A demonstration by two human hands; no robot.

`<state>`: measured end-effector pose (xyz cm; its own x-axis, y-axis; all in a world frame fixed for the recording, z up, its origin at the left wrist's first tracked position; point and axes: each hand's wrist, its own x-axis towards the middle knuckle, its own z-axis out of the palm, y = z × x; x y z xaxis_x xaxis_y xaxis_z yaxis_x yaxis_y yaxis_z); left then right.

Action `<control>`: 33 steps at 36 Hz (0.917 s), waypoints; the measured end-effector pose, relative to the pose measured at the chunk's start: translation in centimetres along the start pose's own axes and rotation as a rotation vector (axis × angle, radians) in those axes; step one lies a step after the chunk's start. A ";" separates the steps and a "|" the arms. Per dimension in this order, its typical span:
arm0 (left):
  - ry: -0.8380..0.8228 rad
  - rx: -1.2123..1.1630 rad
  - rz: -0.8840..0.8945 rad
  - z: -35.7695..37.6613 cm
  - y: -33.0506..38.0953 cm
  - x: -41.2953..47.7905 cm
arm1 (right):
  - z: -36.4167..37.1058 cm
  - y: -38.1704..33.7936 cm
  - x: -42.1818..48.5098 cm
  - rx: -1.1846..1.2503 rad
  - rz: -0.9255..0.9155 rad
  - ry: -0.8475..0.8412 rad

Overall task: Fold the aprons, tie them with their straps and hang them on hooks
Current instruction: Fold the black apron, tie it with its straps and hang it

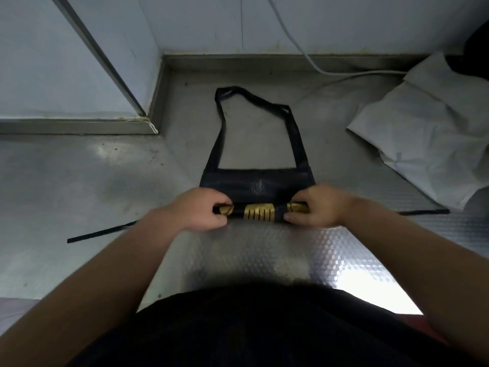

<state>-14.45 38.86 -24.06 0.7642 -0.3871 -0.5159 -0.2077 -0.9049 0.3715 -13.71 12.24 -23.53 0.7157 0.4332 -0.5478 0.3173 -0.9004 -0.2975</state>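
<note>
A: Where does the apron (258,181) lie, and which way does it run?
B: Mid-desk, flat part far, rolled edge near. The roll (258,211) runs left to right; the neck loop (221,133) stretches away toward the far wall.
A: And the hands?
B: The left hand (201,210) curls round the roll's left end, and the right hand (315,207) round its right end.
A: The ties?
B: The left strap (103,233) trails out to the near left and the right strap (423,212) to the right, both flat on the metal.
A: Room around it?
B: The steel desk (79,181) stretches wide to the left, smooth there, embossed with a small pattern on the near side. A crumpled white cloth (423,133) crowds the right; a white cable (299,43) drops down the far wall.
A: The fabric?
B: Dark, slightly shiny, with gold stripes on the roll.
</note>
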 end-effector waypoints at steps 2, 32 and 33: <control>-0.110 -0.022 -0.033 -1.4 -0.1 0.5 | -1.0 0.1 0.3 0.045 0.055 -0.089; 0.210 0.346 0.026 5.8 -2.3 0.7 | 5.7 -1.6 0.9 -0.193 0.191 0.155; 0.224 0.338 -0.004 5.8 -2.7 0.5 | 5.8 -1.6 0.8 -0.180 0.203 0.149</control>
<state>-17.07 40.07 -29.78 0.8720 -0.3687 -0.3220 -0.3645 -0.9281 0.0759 -17.21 14.30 -28.01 0.8548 0.2451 -0.4574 0.2540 -0.9662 -0.0430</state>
